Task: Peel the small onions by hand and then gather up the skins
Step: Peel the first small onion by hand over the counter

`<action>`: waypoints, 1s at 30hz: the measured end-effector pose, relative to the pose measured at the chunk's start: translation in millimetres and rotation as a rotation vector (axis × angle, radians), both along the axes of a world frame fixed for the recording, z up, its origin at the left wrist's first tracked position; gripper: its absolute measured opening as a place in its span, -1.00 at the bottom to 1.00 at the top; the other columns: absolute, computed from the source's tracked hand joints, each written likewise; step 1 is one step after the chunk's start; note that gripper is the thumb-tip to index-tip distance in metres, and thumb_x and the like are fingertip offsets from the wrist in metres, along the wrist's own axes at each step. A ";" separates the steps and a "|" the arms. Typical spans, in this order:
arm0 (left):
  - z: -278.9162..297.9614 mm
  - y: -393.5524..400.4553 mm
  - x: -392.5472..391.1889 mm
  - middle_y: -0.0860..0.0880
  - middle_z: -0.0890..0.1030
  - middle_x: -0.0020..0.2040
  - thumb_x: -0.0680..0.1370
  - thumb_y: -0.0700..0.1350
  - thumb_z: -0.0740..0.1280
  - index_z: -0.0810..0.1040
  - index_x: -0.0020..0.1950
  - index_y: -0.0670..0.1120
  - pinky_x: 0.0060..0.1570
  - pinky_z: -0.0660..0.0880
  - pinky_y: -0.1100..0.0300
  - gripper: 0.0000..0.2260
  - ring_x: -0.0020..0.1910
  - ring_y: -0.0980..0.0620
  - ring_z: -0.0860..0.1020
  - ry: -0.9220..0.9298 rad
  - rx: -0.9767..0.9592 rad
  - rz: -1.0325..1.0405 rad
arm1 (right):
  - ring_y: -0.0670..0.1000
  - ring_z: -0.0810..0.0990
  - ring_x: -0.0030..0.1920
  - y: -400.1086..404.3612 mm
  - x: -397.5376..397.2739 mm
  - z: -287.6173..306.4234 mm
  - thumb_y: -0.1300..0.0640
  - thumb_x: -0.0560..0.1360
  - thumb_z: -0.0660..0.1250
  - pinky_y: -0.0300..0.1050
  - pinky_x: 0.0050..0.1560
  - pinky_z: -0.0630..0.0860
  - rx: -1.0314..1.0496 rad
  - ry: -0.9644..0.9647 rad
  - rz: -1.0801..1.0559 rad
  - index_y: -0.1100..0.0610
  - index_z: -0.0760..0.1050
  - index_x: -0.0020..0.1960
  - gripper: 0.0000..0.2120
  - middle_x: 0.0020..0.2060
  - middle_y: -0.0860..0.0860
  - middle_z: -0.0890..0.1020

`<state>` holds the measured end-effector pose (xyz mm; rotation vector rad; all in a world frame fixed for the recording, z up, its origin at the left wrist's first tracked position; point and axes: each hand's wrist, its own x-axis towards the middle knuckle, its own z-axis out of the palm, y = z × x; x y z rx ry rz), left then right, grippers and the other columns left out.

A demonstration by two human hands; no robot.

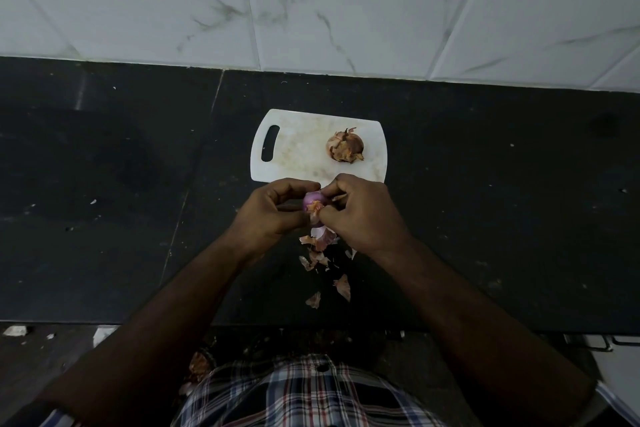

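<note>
My left hand (273, 211) grips a small purple onion (312, 202) just in front of the white cutting board (298, 156). My right hand (360, 211) pinches a strip of skin on that onion's near side. A second onion (345, 146), still in its brown skin, lies on the right part of the board. Several loose onion skins (320, 253) are scattered on the dark counter below my hands, some reaching towards the counter's front edge.
The dark stone counter (121, 184) runs left and right, with a white marbled tile wall (311, 3) behind it. The counter's front edge (104, 322) is near my body. A drawer handle (602, 345) shows at the lower right.
</note>
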<state>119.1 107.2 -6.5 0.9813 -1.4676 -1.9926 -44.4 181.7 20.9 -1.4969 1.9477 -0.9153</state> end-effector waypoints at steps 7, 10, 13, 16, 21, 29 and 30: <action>-2.3 -1.6 0.6 -0.16 0.67 0.18 0.41 -0.36 0.48 0.62 0.20 -0.12 0.07 0.63 -0.12 -0.61 0.14 -0.20 0.66 0.026 0.046 0.043 | -0.11 0.69 -0.10 1.6 -13.2 -5.6 0.26 0.50 0.35 -0.04 -0.02 0.67 0.012 -0.201 -0.081 0.06 0.67 0.07 -0.78 -0.09 -0.09 0.71; 0.5 -2.7 1.8 -0.16 0.68 0.17 0.34 -0.30 0.49 0.60 0.21 -0.16 0.02 0.66 -0.01 -0.56 0.12 -0.19 0.67 0.055 0.073 0.069 | -0.13 0.69 -0.06 5.1 -18.2 -7.9 0.16 0.50 0.44 -0.03 0.02 0.66 0.030 -0.295 -0.031 0.02 0.67 0.10 -0.81 -0.09 -0.11 0.72; 0.3 -3.0 0.9 -0.16 0.68 0.15 0.36 -0.34 0.49 0.59 0.22 -0.18 0.04 0.66 0.00 -0.57 0.11 -0.18 0.67 0.061 0.070 0.077 | -0.21 0.66 -0.12 7.3 -15.7 -7.0 0.13 0.47 0.50 -0.25 -0.06 0.61 0.017 -0.222 -0.039 0.04 0.69 0.06 -0.83 -0.14 -0.12 0.71; -1.7 -3.3 -0.4 -0.15 0.69 0.15 0.43 -0.41 0.46 0.60 0.22 -0.16 0.05 0.65 0.00 -0.61 0.12 -0.18 0.67 0.028 0.024 0.068 | -0.17 0.63 -0.22 4.4 -10.1 -6.1 0.12 0.49 0.45 -0.27 -0.19 0.56 -0.023 -0.108 -0.096 0.07 0.69 -0.07 -0.95 -0.24 -0.11 0.69; 0.8 -3.4 0.1 -0.13 0.68 0.17 0.33 -0.29 0.49 0.60 0.22 -0.13 0.04 0.65 0.03 -0.55 0.16 -0.14 0.66 0.034 0.049 0.067 | -0.09 0.52 -0.35 1.6 -7.0 -4.2 0.13 0.49 0.37 -0.11 -0.29 0.49 -0.001 -0.022 -0.080 0.13 0.56 -0.16 -0.91 -0.32 -0.02 0.61; -0.4 -1.4 6.1 -0.16 0.66 0.20 0.41 -0.35 0.39 0.57 0.25 -0.16 -0.02 0.66 0.08 -0.60 0.08 -0.09 0.68 0.193 0.245 0.046 | -0.08 0.48 -0.34 -1.1 -14.8 -12.2 0.08 0.53 0.36 -0.14 -0.31 0.43 0.040 0.021 -0.108 0.15 0.51 -0.15 -0.84 -0.30 -0.01 0.57; -1.4 -1.9 6.8 -0.15 0.66 0.20 0.43 -0.36 0.37 0.56 0.26 -0.16 -0.01 0.66 0.05 -0.60 0.08 -0.10 0.68 0.212 0.269 0.033 | -0.06 0.52 -0.31 -0.5 -16.2 -13.3 0.07 0.53 0.37 -0.14 -0.29 0.46 0.058 0.030 -0.108 0.15 0.52 -0.14 -0.85 -0.28 -0.01 0.59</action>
